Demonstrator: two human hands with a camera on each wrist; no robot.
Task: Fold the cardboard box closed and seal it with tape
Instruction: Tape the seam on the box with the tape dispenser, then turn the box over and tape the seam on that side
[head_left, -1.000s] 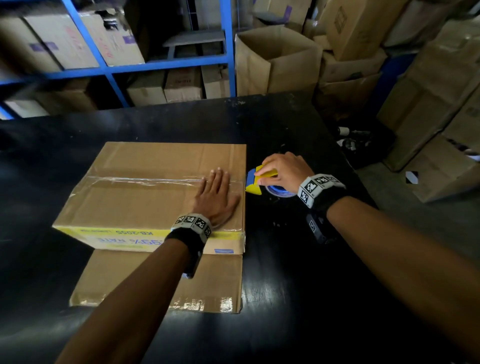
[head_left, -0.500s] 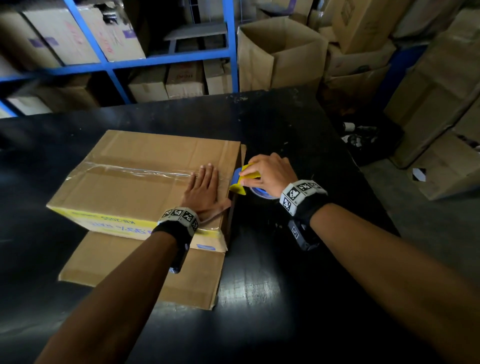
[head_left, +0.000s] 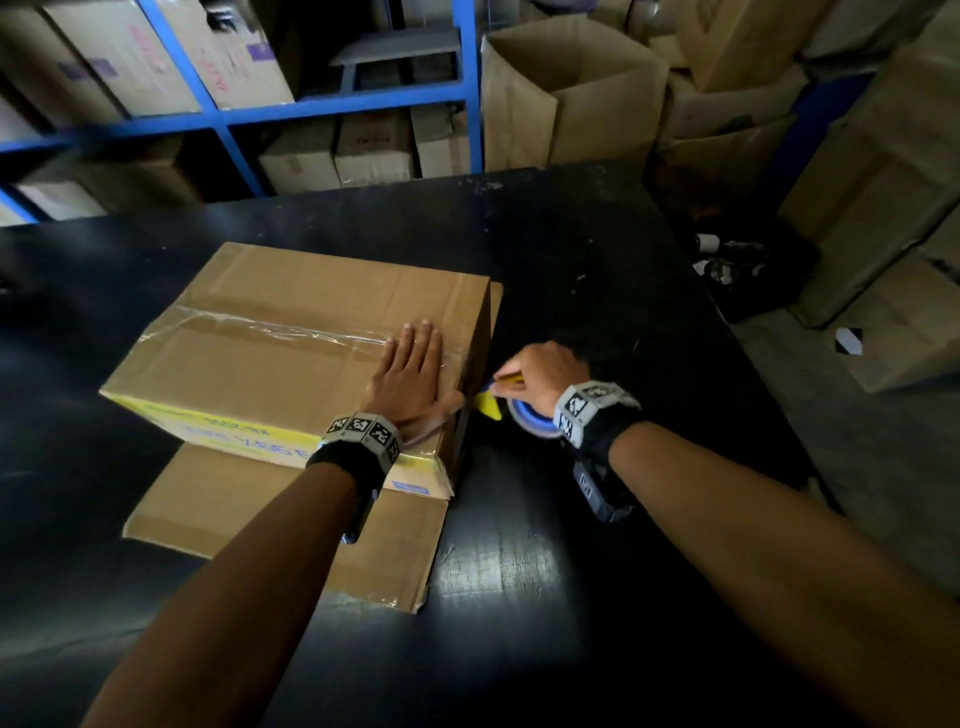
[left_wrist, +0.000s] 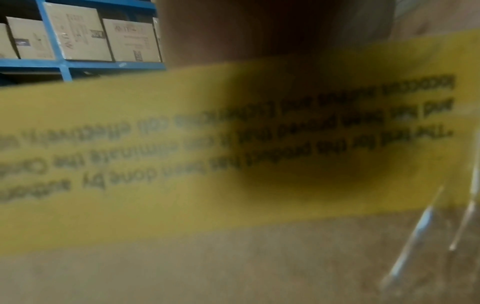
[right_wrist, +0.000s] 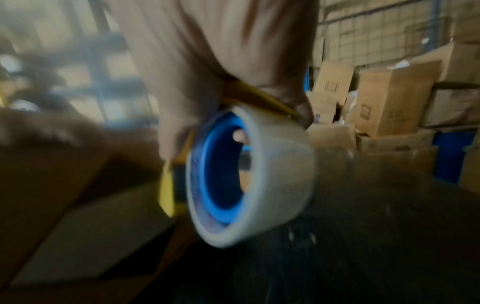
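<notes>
A closed brown cardboard box (head_left: 270, 364) with a yellow printed band (left_wrist: 130, 216) lies on the black table (head_left: 571, 291). Clear tape (head_left: 270, 332) runs along its top seam. My left hand (head_left: 410, 369) lies flat, fingers straight, on the box top near its right end. At the box's right side my right hand (head_left: 540, 374) grips a yellow and blue tape dispenser (head_left: 491, 402) holding a roll of clear tape (right_wrist: 249, 179). The dispenser's edge is against the box's right side face.
A flattened piece of cardboard (head_left: 291, 525) lies under the box toward me. Blue shelving (head_left: 332, 98) with cartons stands behind the table. An open carton (head_left: 566, 93) and stacked boxes (head_left: 883, 171) crowd the right side, past the table edge.
The right hand has carried the dispenser down from the top right edge onto the box's right side. The left hand stays flat on the top. The view has shifted.
</notes>
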